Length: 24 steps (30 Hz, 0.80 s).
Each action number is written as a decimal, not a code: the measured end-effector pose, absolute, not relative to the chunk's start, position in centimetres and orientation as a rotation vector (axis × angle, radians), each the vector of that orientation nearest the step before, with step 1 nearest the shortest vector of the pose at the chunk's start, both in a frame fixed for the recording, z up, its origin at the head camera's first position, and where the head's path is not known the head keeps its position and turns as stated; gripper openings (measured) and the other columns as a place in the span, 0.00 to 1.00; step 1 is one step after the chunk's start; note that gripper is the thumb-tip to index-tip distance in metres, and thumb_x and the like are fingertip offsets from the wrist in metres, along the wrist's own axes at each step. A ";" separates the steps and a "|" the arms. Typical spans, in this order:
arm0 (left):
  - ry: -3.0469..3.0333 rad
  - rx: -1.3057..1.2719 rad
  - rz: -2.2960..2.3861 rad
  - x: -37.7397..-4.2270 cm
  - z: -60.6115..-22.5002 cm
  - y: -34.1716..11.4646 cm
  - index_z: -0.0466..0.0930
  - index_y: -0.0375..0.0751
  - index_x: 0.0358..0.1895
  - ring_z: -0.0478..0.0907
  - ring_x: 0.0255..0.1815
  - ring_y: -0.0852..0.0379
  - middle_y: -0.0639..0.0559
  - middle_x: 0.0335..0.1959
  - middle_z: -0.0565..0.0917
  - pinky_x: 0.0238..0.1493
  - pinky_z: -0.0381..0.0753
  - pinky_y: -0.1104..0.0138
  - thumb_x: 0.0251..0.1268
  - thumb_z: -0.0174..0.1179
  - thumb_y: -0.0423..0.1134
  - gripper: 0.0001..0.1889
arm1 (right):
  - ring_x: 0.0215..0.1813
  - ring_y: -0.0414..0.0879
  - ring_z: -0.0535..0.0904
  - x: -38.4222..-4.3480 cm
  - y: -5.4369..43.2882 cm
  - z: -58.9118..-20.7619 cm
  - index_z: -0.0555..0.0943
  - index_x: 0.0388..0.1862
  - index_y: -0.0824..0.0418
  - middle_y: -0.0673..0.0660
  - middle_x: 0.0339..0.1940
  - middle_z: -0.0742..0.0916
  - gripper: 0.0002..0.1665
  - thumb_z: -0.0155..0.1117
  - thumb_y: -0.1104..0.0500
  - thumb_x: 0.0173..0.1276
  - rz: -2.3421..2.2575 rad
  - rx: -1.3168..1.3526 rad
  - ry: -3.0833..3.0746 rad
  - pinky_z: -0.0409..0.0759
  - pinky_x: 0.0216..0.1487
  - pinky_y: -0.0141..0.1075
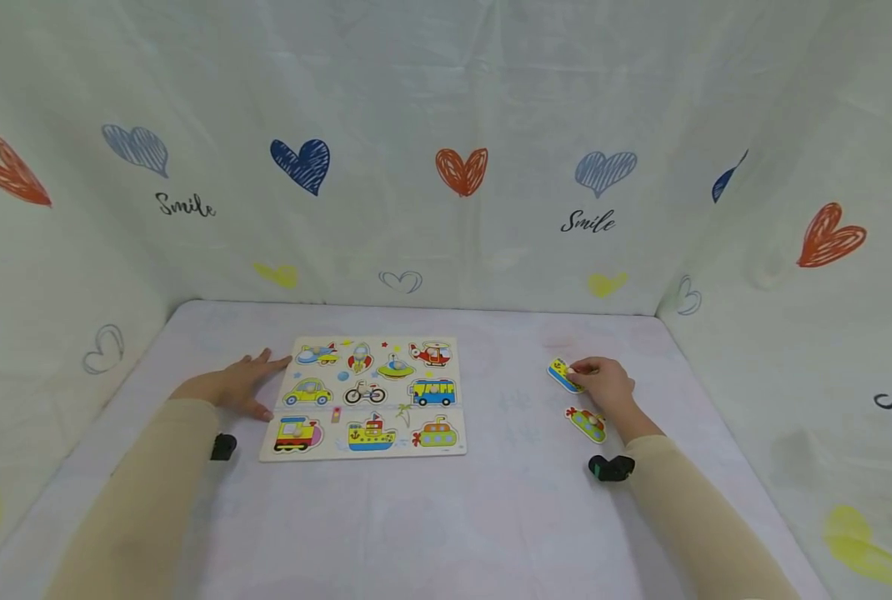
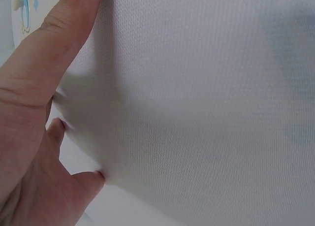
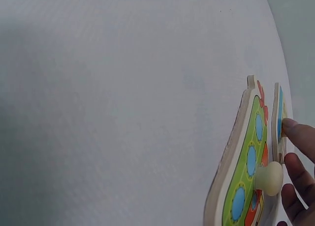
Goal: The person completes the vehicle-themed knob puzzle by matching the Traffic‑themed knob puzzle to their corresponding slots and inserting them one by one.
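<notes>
My right hand [image 1: 607,388] pinches the ship puzzle piece [image 1: 562,375], yellow above and blue below, with thumb and fingers at its middle. Just nearer to me lies the green submarine piece [image 1: 585,425], its pale wooden knob [image 3: 269,178] standing up in the right wrist view. On the left side of the table, a wooden puzzle board [image 1: 326,456] shows vehicle pictures, among them a train, a ship and a submarine along its near row. My left hand [image 1: 238,385] lies spread at the board's left edge, fingertips touching the edge and the tablecloth.
A pale cloth covers the table [image 1: 416,533]. Behind and on both sides hang white curtains [image 1: 386,92] printed with hearts and "Smile". Black devices [image 1: 611,468] sit at both wrists. Open tablecloth lies between the board and the loose pieces.
</notes>
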<state>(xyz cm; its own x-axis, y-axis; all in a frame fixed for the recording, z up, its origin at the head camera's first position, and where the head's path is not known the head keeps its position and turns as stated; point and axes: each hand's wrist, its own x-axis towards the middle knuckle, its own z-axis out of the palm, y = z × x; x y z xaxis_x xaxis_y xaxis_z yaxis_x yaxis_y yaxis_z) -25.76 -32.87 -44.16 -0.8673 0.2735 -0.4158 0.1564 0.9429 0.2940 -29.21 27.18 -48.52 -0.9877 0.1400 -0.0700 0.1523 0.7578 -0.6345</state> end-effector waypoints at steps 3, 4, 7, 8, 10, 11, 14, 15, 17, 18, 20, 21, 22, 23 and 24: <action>2.634 0.313 0.342 -25.7 -44.0 -32.8 0.51 0.35 0.75 0.38 0.69 0.17 0.19 0.72 0.42 0.61 0.47 0.26 0.46 0.76 0.50 0.56 | 0.51 0.58 0.76 -29.3 27.2 -48.5 0.85 0.47 0.63 0.60 0.45 0.87 0.16 0.69 0.54 0.66 -1.061 0.228 2.934 0.56 0.56 0.60; 2.633 0.313 0.347 -25.7 -44.0 -32.8 0.51 0.35 0.75 0.38 0.69 0.17 0.19 0.72 0.42 0.61 0.46 0.26 0.46 0.76 0.50 0.56 | 0.50 0.58 0.76 -29.3 27.2 -48.5 0.85 0.47 0.63 0.60 0.44 0.87 0.16 0.69 0.53 0.66 -1.065 0.220 2.937 0.56 0.57 0.60; 2.633 0.310 0.348 -25.7 -44.0 -32.8 0.51 0.35 0.75 0.38 0.69 0.17 0.19 0.72 0.42 0.61 0.47 0.26 0.46 0.76 0.50 0.56 | 0.46 0.56 0.76 -29.3 26.9 -48.3 0.85 0.47 0.62 0.59 0.42 0.86 0.17 0.69 0.52 0.66 -1.070 0.175 2.951 0.57 0.57 0.60; 2.634 0.307 0.347 -25.7 -44.1 -32.9 0.51 0.35 0.75 0.38 0.69 0.17 0.19 0.72 0.42 0.61 0.47 0.26 0.46 0.76 0.50 0.56 | 0.45 0.55 0.76 -29.3 26.7 -48.3 0.85 0.47 0.62 0.59 0.41 0.86 0.17 0.69 0.51 0.66 -1.071 0.154 2.953 0.57 0.57 0.60; 2.637 0.301 0.342 -25.8 -44.2 -32.9 0.51 0.35 0.75 0.38 0.69 0.17 0.20 0.72 0.42 0.61 0.47 0.26 0.46 0.76 0.50 0.56 | 0.44 0.54 0.76 -29.3 26.2 -48.2 0.85 0.47 0.61 0.58 0.41 0.85 0.17 0.69 0.51 0.66 -1.083 0.114 2.951 0.56 0.57 0.59; 2.640 0.298 0.336 -25.9 -44.3 -32.9 0.51 0.35 0.75 0.38 0.69 0.17 0.20 0.72 0.42 0.61 0.47 0.26 0.46 0.76 0.50 0.56 | 0.44 0.54 0.75 -29.3 25.9 -48.1 0.85 0.47 0.60 0.58 0.42 0.84 0.17 0.69 0.51 0.66 -1.088 0.092 2.948 0.57 0.57 0.59; 2.647 0.280 0.325 -26.0 -44.6 -33.0 0.50 0.36 0.76 0.38 0.70 0.18 0.21 0.73 0.41 0.61 0.47 0.26 0.46 0.76 0.50 0.57 | 0.45 0.54 0.74 -29.1 24.7 -47.8 0.86 0.47 0.60 0.58 0.45 0.83 0.15 0.69 0.52 0.66 -1.134 0.042 2.922 0.54 0.58 0.58; 2.647 0.273 0.323 -26.1 -44.7 -33.0 0.50 0.36 0.76 0.38 0.70 0.18 0.21 0.73 0.41 0.61 0.47 0.26 0.46 0.76 0.50 0.57 | 0.45 0.54 0.74 -28.9 24.3 -47.7 0.86 0.47 0.59 0.58 0.46 0.83 0.15 0.69 0.53 0.66 -1.147 0.029 2.916 0.54 0.59 0.58; 2.650 0.268 0.316 -26.1 -44.7 -32.9 0.50 0.37 0.76 0.38 0.70 0.18 0.21 0.73 0.42 0.61 0.48 0.27 0.46 0.76 0.50 0.57 | 0.47 0.55 0.73 -28.7 23.2 -47.5 0.86 0.46 0.59 0.58 0.47 0.83 0.14 0.70 0.54 0.65 -1.165 -0.005 2.914 0.55 0.59 0.57; 2.651 0.268 0.312 -26.1 -44.7 -32.9 0.50 0.37 0.76 0.38 0.70 0.18 0.21 0.73 0.42 0.61 0.48 0.27 0.46 0.76 0.50 0.57 | 0.48 0.55 0.73 -28.6 22.7 -47.4 0.86 0.46 0.59 0.58 0.48 0.83 0.14 0.70 0.55 0.65 -1.171 -0.019 2.911 0.57 0.59 0.56; 2.651 0.272 0.309 -26.1 -44.7 -32.9 0.50 0.36 0.76 0.39 0.69 0.17 0.20 0.72 0.42 0.61 0.49 0.27 0.46 0.76 0.50 0.57 | 0.50 0.56 0.73 -28.3 21.6 -47.2 0.86 0.46 0.60 0.58 0.48 0.83 0.13 0.71 0.56 0.64 -1.182 -0.044 2.899 0.62 0.57 0.54; 2.652 0.275 0.306 -26.1 -44.7 -32.8 0.50 0.36 0.76 0.39 0.69 0.17 0.20 0.72 0.42 0.61 0.49 0.27 0.46 0.76 0.50 0.56 | 0.50 0.55 0.73 -28.2 21.0 -47.2 0.87 0.45 0.59 0.57 0.48 0.84 0.13 0.71 0.56 0.63 -1.174 -0.060 2.900 0.63 0.55 0.53; 2.652 0.280 0.305 -26.1 -44.7 -32.8 0.50 0.36 0.76 0.39 0.69 0.17 0.20 0.72 0.42 0.61 0.49 0.27 0.47 0.76 0.49 0.56 | 0.50 0.55 0.73 -28.1 20.5 -47.2 0.87 0.45 0.59 0.57 0.47 0.84 0.12 0.72 0.57 0.63 -1.170 -0.073 2.897 0.64 0.53 0.52; 2.652 0.282 0.307 -26.1 -44.7 -32.8 0.50 0.36 0.76 0.39 0.69 0.17 0.20 0.72 0.42 0.61 0.49 0.27 0.47 0.76 0.49 0.56 | 0.49 0.55 0.73 -27.9 20.0 -47.2 0.87 0.44 0.59 0.56 0.47 0.84 0.12 0.72 0.57 0.63 -1.172 -0.086 2.888 0.65 0.52 0.51; 2.651 0.280 0.311 -26.1 -44.7 -32.8 0.50 0.36 0.76 0.39 0.69 0.17 0.20 0.72 0.42 0.61 0.49 0.27 0.46 0.76 0.49 0.56 | 0.49 0.55 0.73 -27.8 19.5 -47.3 0.88 0.44 0.58 0.55 0.46 0.85 0.11 0.72 0.58 0.63 -1.174 -0.097 2.881 0.65 0.51 0.50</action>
<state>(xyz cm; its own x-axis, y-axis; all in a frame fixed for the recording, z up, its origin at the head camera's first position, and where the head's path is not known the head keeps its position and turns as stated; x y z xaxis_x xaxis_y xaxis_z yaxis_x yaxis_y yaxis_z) -26.07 -32.80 -44.73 -0.8764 0.2469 -0.4135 0.1445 0.9538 0.2633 -27.82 19.50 -47.26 -0.9977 -0.0683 -0.0033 -0.0465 0.7135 -0.6991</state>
